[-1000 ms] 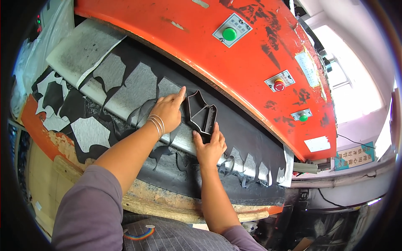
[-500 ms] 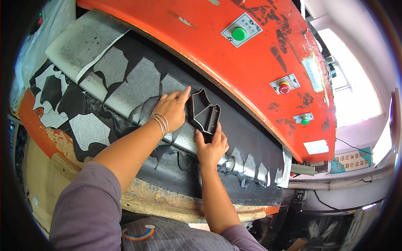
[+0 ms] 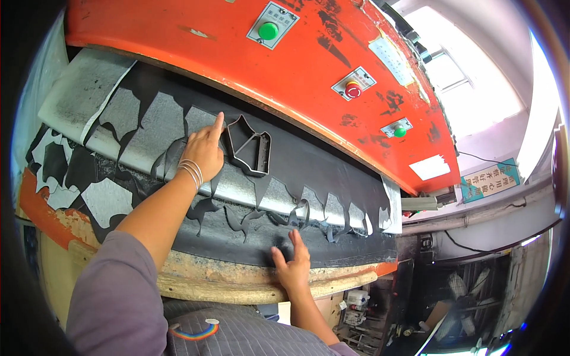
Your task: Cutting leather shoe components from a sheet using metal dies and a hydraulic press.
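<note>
A dark metal cutting die (image 3: 264, 154), an angular open frame with a bar across it, lies on a black sheet of material (image 3: 303, 160). My left hand (image 3: 205, 148) rests on the sheet just left of the die, index finger stretched out and nothing held. Its wrist carries thin bangles. Apart from the die, my right hand (image 3: 293, 267) hovers near the front edge, thumb and fingers spread, holding nothing. Cut-out gaps in the sheet show the pale cutting board (image 3: 160, 115) beneath, and ragged black strips (image 3: 240, 222) hang over the board's near edge.
Beyond the board stands an orange machine beam (image 3: 237, 65) with green buttons (image 3: 268, 31) and a red button (image 3: 353, 89). White and black cut pieces (image 3: 107, 200) lie at the left. A worn wooden rail (image 3: 219, 289) runs along the near edge.
My right hand has let go of the die and drawn back toward me. The left hand stays on the sheet beside the die. The whole view has shifted to the right.
</note>
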`<state>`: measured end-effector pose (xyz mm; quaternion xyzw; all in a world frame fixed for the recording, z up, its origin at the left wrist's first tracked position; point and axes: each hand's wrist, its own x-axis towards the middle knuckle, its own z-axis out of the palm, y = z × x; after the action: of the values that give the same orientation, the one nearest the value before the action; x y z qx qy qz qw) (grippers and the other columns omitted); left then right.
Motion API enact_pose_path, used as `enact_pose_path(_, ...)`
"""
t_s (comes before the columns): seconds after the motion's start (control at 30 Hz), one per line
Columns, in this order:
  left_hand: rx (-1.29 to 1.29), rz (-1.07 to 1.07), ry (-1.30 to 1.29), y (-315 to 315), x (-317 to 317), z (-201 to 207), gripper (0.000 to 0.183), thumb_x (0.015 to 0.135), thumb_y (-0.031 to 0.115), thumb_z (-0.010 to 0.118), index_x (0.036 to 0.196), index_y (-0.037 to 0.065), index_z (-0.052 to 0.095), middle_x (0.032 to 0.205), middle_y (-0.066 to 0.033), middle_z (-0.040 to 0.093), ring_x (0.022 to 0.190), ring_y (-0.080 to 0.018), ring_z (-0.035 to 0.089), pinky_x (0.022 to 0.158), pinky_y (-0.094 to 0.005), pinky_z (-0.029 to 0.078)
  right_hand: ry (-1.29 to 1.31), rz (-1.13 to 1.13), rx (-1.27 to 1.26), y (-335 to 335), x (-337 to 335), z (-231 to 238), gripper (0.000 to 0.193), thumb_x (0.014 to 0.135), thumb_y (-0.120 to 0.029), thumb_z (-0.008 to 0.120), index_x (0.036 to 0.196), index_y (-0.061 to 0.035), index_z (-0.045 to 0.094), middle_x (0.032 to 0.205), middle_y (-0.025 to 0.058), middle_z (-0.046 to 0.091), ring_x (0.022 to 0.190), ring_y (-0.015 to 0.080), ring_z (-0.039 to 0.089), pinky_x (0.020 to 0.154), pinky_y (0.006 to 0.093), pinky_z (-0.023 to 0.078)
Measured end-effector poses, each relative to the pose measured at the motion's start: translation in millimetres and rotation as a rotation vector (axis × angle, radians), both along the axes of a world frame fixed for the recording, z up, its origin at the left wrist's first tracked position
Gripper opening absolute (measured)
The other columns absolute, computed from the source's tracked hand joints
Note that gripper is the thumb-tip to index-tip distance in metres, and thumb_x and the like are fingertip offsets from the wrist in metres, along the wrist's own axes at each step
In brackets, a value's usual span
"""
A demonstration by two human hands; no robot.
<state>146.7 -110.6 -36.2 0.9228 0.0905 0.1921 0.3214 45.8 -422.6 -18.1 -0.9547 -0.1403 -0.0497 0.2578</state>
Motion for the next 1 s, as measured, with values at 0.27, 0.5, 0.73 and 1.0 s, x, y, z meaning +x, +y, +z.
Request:
enact_pose_path(0.27, 0.012, -0.012, -0.016, 0.7, -1.2, -7.9, 0.075, 0.080, 0.001, 0.048, 0.149, 0.003, 0.017, 0.127, -0.0121, 0.056, 0.118, -0.0270, 0.051, 0.101, -0.0391, 0.036, -0.142, 0.125, 0.176, 76.1, 97.6, 11.7, 0.085, 0.075, -0.030, 0.078, 0.141, 0.0014, 0.033, 0.127, 0.0231, 0.055, 0.120, 0.0347, 0.051, 0.103, 0.0421, 0.035)
enact_pose_path(0.5, 0.006, -0.025, -0.002, 3.8, 1.6, -2.8, 0.076, 0.079, 0.001, 0.047, 0.148, 0.001, 0.016, 0.129, -0.0092, 0.057, 0.119, -0.0274, 0.049, 0.101, -0.0409, 0.035, -0.174, 0.129, -0.054, 118.4, 131.0, -9.9, 0.093, 0.073, -0.045, 0.075, 0.143, -0.0011, 0.032, 0.133, 0.0236, 0.050, 0.128, 0.0336, 0.044, 0.108, 0.0469, 0.026)
enact_pose_path(0.73, -0.027, -0.037, 0.038, 10.7, -1.5, -1.4, 0.071, 0.080, 0.002, 0.047, 0.146, -0.001, 0.020, 0.128, -0.0086, 0.058, 0.118, -0.0282, 0.049, 0.102, -0.0415, 0.035, -0.189, 0.130, -0.068, 127.6, 129.3, -17.6, 0.086, 0.075, -0.041, 0.073, 0.141, -0.0002, 0.036, 0.132, 0.0249, 0.050, 0.127, 0.0338, 0.045, 0.108, 0.0471, 0.027)
enact_pose_path(1.0, -0.036, -0.025, 0.006, 9.8, 4.1, -2.2, 0.071, 0.079, 0.002, 0.048, 0.145, -0.003, 0.022, 0.127, -0.0092, 0.059, 0.117, -0.0283, 0.050, 0.100, -0.0415, 0.036, -0.190, 0.140, -0.052, 131.5, 133.3, -7.6, 0.083, 0.073, -0.038, 0.075, 0.138, 0.0017, 0.039, 0.129, 0.0256, 0.051, 0.124, 0.0346, 0.048, 0.107, 0.0470, 0.029)
